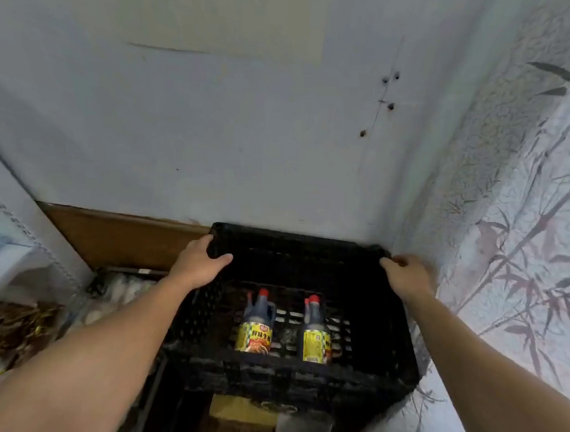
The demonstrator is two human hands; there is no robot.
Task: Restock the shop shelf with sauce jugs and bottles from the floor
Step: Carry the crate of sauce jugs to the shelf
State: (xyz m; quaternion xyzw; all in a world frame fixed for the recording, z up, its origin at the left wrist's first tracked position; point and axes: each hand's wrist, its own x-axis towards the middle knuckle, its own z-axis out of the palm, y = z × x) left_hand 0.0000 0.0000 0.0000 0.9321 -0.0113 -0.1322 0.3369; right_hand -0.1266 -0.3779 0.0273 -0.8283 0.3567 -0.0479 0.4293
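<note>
My left hand (202, 261) and right hand (406, 275) grip the crate's (288, 378) far corners, fingers (205, 241) curled over its rim. Left jug (255, 326) and right jug (315, 336) stand inside, at 6 o'clock from my fingers.

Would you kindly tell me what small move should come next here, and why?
Probably draw the black crate slightly toward you, kept level: the left hand and right hand grip its far corners, it sits against the wall, and two sauce jugs stand upright inside.
</note>
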